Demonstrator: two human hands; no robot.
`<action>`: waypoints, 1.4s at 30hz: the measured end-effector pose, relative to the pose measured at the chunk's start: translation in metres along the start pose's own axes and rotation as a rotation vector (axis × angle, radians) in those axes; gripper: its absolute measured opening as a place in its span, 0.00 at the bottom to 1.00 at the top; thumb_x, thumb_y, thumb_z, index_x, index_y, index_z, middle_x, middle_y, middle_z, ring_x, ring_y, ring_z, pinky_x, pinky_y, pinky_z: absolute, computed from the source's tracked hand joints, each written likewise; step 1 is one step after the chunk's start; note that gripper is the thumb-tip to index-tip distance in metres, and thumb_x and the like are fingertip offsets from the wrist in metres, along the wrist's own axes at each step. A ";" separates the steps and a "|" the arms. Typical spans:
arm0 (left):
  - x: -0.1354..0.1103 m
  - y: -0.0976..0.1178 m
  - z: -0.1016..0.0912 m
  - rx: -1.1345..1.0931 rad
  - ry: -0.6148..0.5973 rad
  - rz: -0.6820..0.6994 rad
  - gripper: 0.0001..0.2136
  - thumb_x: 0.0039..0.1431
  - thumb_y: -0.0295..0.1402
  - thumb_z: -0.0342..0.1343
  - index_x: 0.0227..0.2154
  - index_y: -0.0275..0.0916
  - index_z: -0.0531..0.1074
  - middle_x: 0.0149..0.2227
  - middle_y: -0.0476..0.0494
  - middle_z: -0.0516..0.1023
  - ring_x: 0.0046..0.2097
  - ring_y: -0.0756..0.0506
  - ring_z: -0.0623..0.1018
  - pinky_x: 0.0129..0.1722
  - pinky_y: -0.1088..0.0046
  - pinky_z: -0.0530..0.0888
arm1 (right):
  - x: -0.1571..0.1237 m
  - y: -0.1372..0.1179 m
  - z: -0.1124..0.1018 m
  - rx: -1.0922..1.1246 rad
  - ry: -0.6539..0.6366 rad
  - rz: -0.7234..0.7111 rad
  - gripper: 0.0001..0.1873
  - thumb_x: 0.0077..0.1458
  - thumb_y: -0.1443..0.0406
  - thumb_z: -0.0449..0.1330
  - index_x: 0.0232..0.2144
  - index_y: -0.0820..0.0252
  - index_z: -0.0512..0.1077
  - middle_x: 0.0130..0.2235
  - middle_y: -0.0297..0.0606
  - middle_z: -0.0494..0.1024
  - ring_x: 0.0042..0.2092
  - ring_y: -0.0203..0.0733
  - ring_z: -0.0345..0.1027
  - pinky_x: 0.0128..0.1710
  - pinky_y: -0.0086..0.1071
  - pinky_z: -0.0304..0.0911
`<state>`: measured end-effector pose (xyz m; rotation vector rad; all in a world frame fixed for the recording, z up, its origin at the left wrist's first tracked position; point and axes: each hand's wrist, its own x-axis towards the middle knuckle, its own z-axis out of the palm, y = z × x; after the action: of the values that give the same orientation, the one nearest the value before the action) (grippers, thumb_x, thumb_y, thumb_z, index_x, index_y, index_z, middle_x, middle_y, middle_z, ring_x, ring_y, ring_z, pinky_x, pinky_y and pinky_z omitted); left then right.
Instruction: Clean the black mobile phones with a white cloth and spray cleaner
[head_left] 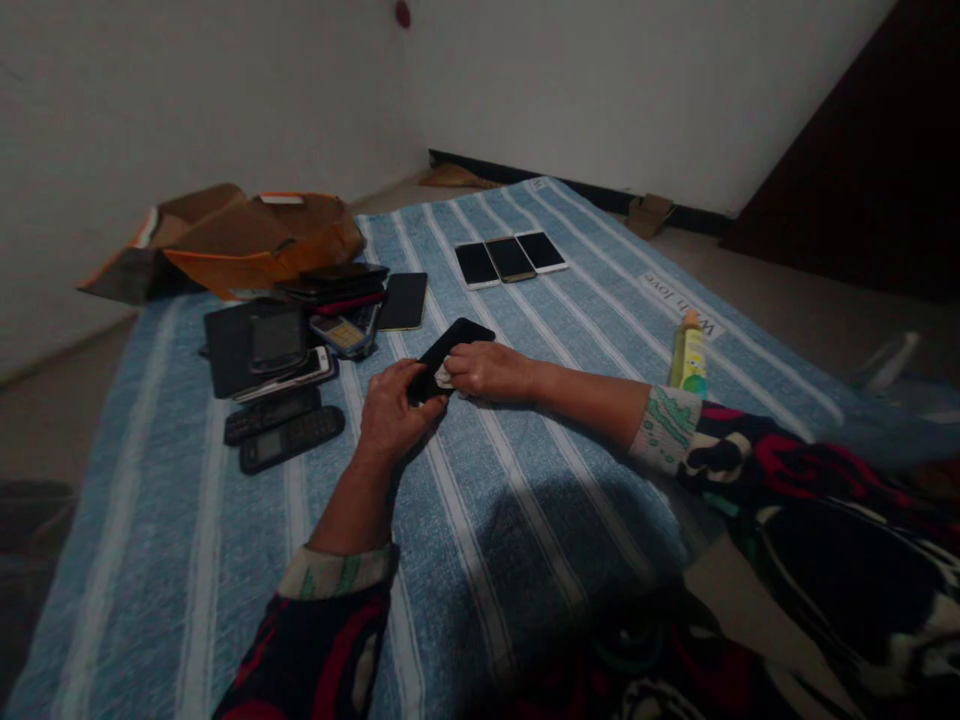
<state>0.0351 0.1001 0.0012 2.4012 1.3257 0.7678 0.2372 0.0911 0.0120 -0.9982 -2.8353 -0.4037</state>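
A blue cloth with white stripes spreads across the work area below bare walls. At its far left sits an open cardboard box, flaps splayed, with a heap of phones and flat dark items just in front. Near the middle, a person's left hand and right hand meet, sleeves boldly patterned. Beyond them, three phones lie side by side in a neat row, while a yellow-green bottle (its cap orange) is by the right cuff; whether it stands or lies is hard to tell. Two keypad phones rest together left of the left hand. Between the hands is a dark phone, its near end gripped by the left thumb and curled fingers. The right fingers, bunched tightly, pinch a small white wad against the phone's dark face.
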 end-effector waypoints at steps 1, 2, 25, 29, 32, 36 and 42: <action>0.000 0.000 0.000 -0.002 0.004 -0.002 0.19 0.46 0.38 0.59 0.43 0.40 0.73 0.52 0.39 0.75 0.56 0.34 0.72 0.59 0.53 0.65 | -0.002 0.004 0.000 -0.003 0.001 0.009 0.12 0.65 0.68 0.50 0.38 0.64 0.74 0.39 0.44 0.73 0.42 0.45 0.61 0.35 0.36 0.57; 0.000 -0.001 0.000 -0.005 0.008 -0.002 0.19 0.46 0.38 0.59 0.43 0.40 0.73 0.52 0.39 0.75 0.56 0.34 0.72 0.58 0.53 0.65 | -0.004 0.008 0.000 -0.006 0.000 0.018 0.12 0.65 0.68 0.50 0.37 0.64 0.74 0.39 0.44 0.73 0.42 0.45 0.61 0.35 0.36 0.57; 0.002 -0.001 0.002 -0.023 0.025 0.000 0.18 0.45 0.39 0.59 0.42 0.41 0.72 0.51 0.40 0.76 0.55 0.34 0.73 0.58 0.54 0.65 | -0.002 0.008 -0.004 -0.050 -0.031 0.029 0.14 0.65 0.70 0.48 0.38 0.64 0.73 0.39 0.43 0.73 0.41 0.45 0.61 0.35 0.36 0.56; 0.002 0.001 0.001 -0.014 0.013 -0.012 0.18 0.44 0.38 0.60 0.42 0.42 0.72 0.50 0.42 0.76 0.54 0.34 0.73 0.58 0.53 0.66 | -0.007 0.017 -0.003 -0.061 -0.032 0.058 0.14 0.65 0.70 0.47 0.40 0.63 0.73 0.39 0.43 0.73 0.41 0.45 0.61 0.34 0.36 0.56; 0.003 0.001 0.000 -0.017 0.010 -0.009 0.18 0.44 0.38 0.60 0.41 0.42 0.72 0.50 0.42 0.77 0.54 0.34 0.73 0.58 0.52 0.66 | -0.003 0.012 -0.004 -0.051 -0.041 0.071 0.14 0.65 0.70 0.47 0.38 0.64 0.73 0.39 0.43 0.73 0.41 0.45 0.61 0.34 0.36 0.55; 0.003 0.000 -0.001 -0.030 -0.006 0.004 0.17 0.45 0.39 0.59 0.41 0.42 0.72 0.50 0.41 0.76 0.54 0.35 0.73 0.58 0.53 0.66 | 0.005 -0.003 -0.008 -0.028 -0.065 0.048 0.13 0.65 0.70 0.48 0.39 0.64 0.74 0.40 0.44 0.73 0.42 0.45 0.61 0.35 0.37 0.56; 0.004 0.000 0.000 -0.036 -0.011 -0.004 0.17 0.46 0.39 0.59 0.41 0.42 0.72 0.49 0.41 0.76 0.55 0.35 0.72 0.59 0.54 0.65 | 0.006 -0.006 -0.010 -0.032 -0.096 0.020 0.13 0.66 0.69 0.49 0.41 0.64 0.74 0.42 0.44 0.73 0.43 0.46 0.62 0.36 0.37 0.57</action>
<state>0.0366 0.1032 0.0026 2.3709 1.3001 0.7695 0.2295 0.0876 0.0212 -1.0788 -2.9096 -0.4117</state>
